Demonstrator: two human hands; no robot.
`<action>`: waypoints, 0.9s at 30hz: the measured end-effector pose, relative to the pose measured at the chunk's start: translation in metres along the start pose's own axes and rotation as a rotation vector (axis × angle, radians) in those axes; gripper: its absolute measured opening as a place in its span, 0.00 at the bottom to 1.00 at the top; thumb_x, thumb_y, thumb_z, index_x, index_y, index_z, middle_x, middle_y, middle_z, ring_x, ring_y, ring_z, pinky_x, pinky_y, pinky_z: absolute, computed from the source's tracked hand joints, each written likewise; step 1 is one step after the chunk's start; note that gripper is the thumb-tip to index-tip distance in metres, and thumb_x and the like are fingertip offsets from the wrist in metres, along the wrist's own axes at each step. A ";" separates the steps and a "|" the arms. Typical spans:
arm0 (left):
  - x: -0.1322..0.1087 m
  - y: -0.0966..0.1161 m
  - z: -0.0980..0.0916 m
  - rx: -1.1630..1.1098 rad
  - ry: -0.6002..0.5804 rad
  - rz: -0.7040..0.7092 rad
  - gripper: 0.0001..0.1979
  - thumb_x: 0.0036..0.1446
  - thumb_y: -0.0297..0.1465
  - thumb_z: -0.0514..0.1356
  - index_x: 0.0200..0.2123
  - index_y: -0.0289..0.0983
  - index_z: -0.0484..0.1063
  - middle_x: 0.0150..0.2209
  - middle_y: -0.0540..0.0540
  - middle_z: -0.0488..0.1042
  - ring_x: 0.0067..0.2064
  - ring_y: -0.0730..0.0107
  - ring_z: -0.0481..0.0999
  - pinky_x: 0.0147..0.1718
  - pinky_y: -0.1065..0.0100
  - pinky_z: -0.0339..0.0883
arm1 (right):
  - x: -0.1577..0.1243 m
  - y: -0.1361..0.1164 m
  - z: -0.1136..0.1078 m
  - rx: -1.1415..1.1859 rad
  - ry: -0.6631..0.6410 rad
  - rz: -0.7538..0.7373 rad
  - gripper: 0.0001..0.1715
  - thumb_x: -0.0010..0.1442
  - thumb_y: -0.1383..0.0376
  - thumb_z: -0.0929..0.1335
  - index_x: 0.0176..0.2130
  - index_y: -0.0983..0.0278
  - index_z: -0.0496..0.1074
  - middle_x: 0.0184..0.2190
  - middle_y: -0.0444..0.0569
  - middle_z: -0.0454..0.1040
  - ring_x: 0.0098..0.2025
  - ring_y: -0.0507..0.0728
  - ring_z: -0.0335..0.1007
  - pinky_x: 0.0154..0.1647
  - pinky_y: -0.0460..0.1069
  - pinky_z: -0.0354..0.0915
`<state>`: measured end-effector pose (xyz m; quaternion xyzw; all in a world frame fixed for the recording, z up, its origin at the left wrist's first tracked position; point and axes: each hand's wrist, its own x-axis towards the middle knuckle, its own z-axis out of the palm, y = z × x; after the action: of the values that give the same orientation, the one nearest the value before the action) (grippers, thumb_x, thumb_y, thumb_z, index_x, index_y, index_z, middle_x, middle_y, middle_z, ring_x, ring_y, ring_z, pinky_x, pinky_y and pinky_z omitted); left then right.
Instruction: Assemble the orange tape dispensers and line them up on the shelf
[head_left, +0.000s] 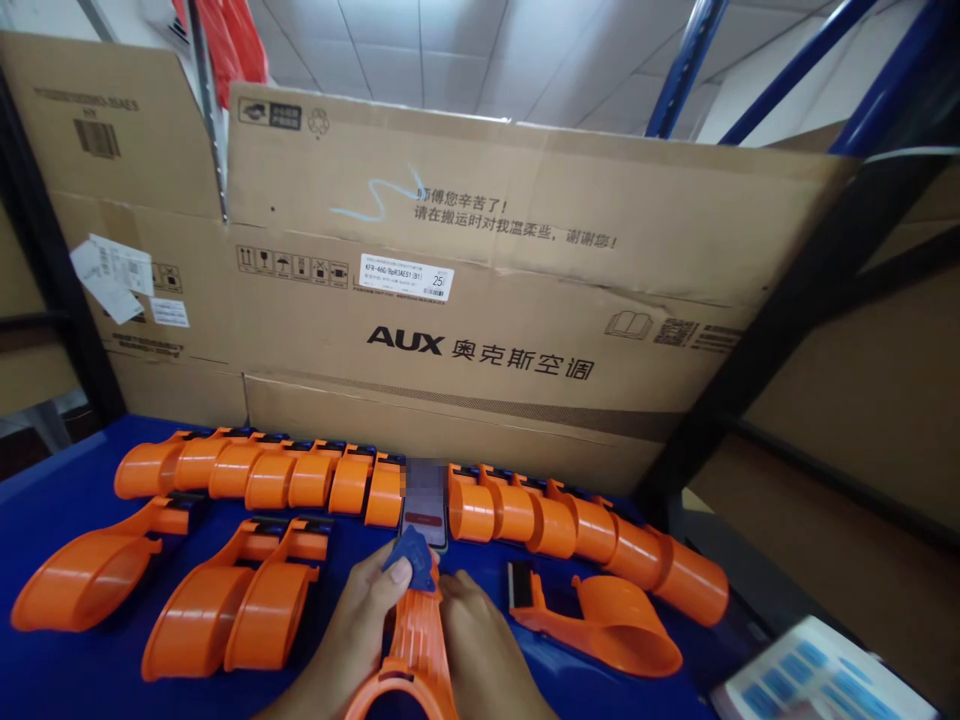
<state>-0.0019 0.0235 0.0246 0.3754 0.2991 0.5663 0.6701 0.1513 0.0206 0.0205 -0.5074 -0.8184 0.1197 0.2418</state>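
An orange plastic tape dispenser [418, 630] is held upright in front of me, its round hub toward the bottom edge of the view. At its top sits a dark blue part [412, 560]. My left hand [369, 605] is closed around the dispenser's left side, with the thumb pressed on the blue part. My right hand [474, 625] is curled against the other side; its fingertips are hidden behind the dispenser. Just beyond both hands, a phone [425, 510] stands among the other dispensers.
Rows of orange tape dispensers [270, 480] line the back of the blue tabletop [360, 545]. Several lie nearer at left, and one dispenser [600, 625] lies at right. A cardboard panel [480, 300] rises behind. A white box with blue patches [817, 670] sits at lower right.
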 end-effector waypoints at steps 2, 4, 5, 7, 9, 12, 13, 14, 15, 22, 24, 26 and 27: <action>0.001 0.000 -0.001 0.043 -0.024 0.048 0.21 0.56 0.47 0.66 0.41 0.35 0.82 0.31 0.45 0.82 0.33 0.60 0.79 0.34 0.67 0.68 | 0.000 0.003 -0.005 0.029 0.009 0.073 0.06 0.60 0.61 0.69 0.37 0.60 0.76 0.33 0.51 0.80 0.37 0.61 0.76 0.38 0.49 0.67; 0.002 0.001 -0.002 0.077 -0.026 0.086 0.21 0.57 0.47 0.65 0.42 0.35 0.82 0.34 0.43 0.84 0.37 0.57 0.80 0.39 0.65 0.70 | 0.001 0.008 -0.011 0.087 0.040 0.136 0.06 0.62 0.62 0.67 0.35 0.59 0.74 0.28 0.47 0.78 0.31 0.58 0.75 0.31 0.47 0.64; 0.002 0.003 -0.002 0.091 -0.030 0.107 0.20 0.58 0.46 0.64 0.43 0.36 0.82 0.36 0.43 0.84 0.39 0.56 0.81 0.41 0.64 0.70 | 0.002 0.011 -0.014 0.129 0.066 0.153 0.07 0.63 0.62 0.66 0.34 0.59 0.73 0.26 0.45 0.76 0.28 0.57 0.73 0.29 0.46 0.63; 0.002 0.007 0.000 0.104 -0.039 0.137 0.18 0.60 0.44 0.64 0.44 0.37 0.82 0.38 0.43 0.85 0.40 0.56 0.81 0.42 0.64 0.71 | 0.004 0.017 -0.019 0.250 0.142 0.166 0.07 0.65 0.62 0.65 0.35 0.59 0.71 0.23 0.43 0.71 0.25 0.55 0.69 0.27 0.46 0.62; 0.001 0.011 0.003 0.111 -0.033 0.138 0.17 0.61 0.43 0.63 0.45 0.38 0.82 0.40 0.45 0.85 0.41 0.57 0.82 0.43 0.64 0.72 | 0.006 0.022 -0.024 0.410 0.238 0.184 0.08 0.65 0.59 0.66 0.40 0.60 0.71 0.23 0.42 0.70 0.24 0.54 0.67 0.26 0.46 0.63; -0.001 0.013 0.007 0.138 0.000 0.128 0.17 0.62 0.42 0.62 0.48 0.39 0.81 0.45 0.45 0.85 0.46 0.56 0.81 0.49 0.64 0.71 | 0.009 0.025 -0.030 0.651 0.341 0.233 0.19 0.62 0.54 0.70 0.47 0.63 0.72 0.29 0.45 0.74 0.30 0.56 0.72 0.33 0.48 0.70; -0.001 0.012 0.008 0.140 0.012 0.126 0.17 0.63 0.42 0.62 0.49 0.39 0.81 0.47 0.44 0.85 0.49 0.55 0.81 0.51 0.63 0.71 | 0.009 0.025 -0.032 0.710 0.346 0.250 0.22 0.61 0.52 0.71 0.48 0.64 0.73 0.31 0.47 0.75 0.33 0.57 0.74 0.38 0.50 0.71; -0.001 0.011 0.008 0.133 0.024 0.123 0.18 0.62 0.42 0.62 0.51 0.40 0.80 0.49 0.44 0.84 0.52 0.54 0.80 0.53 0.62 0.70 | 0.009 0.023 -0.034 0.755 0.340 0.263 0.25 0.59 0.51 0.72 0.49 0.64 0.74 0.33 0.49 0.77 0.37 0.59 0.76 0.42 0.52 0.72; 0.000 0.009 0.007 0.120 0.038 0.120 0.19 0.62 0.43 0.63 0.51 0.41 0.80 0.51 0.44 0.83 0.54 0.53 0.79 0.54 0.60 0.69 | 0.009 0.021 -0.036 0.784 0.326 0.268 0.26 0.59 0.49 0.73 0.49 0.64 0.75 0.36 0.51 0.79 0.40 0.61 0.77 0.46 0.54 0.72; 0.006 -0.004 -0.001 0.144 0.085 0.128 0.22 0.58 0.45 0.65 0.52 0.41 0.80 0.56 0.44 0.80 0.58 0.50 0.76 0.59 0.55 0.65 | 0.002 0.004 -0.038 0.698 0.133 0.208 0.26 0.67 0.47 0.64 0.57 0.56 0.75 0.57 0.49 0.77 0.63 0.67 0.67 0.65 0.63 0.61; 0.006 -0.005 -0.002 0.187 0.099 0.142 0.19 0.60 0.44 0.64 0.50 0.42 0.80 0.56 0.45 0.80 0.57 0.51 0.76 0.59 0.57 0.65 | 0.000 0.003 -0.036 0.681 0.103 0.195 0.25 0.68 0.49 0.65 0.58 0.55 0.73 0.60 0.48 0.74 0.65 0.66 0.64 0.67 0.63 0.59; 0.006 -0.006 -0.003 0.192 0.090 0.130 0.18 0.60 0.44 0.64 0.49 0.42 0.80 0.55 0.45 0.80 0.56 0.51 0.76 0.59 0.57 0.64 | 0.000 0.004 -0.034 0.701 0.103 0.179 0.24 0.68 0.50 0.64 0.58 0.55 0.73 0.60 0.49 0.74 0.65 0.65 0.65 0.67 0.62 0.59; 0.007 -0.007 -0.004 0.183 0.086 0.118 0.18 0.59 0.44 0.64 0.49 0.42 0.80 0.54 0.44 0.81 0.56 0.51 0.76 0.60 0.56 0.63 | 0.001 0.005 -0.034 0.721 0.106 0.170 0.24 0.69 0.50 0.64 0.58 0.55 0.73 0.59 0.49 0.75 0.64 0.64 0.67 0.67 0.62 0.59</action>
<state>-0.0003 0.0301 0.0167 0.4273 0.3553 0.5907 0.5850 0.1719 0.0217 0.0473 -0.4614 -0.6650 0.3933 0.4361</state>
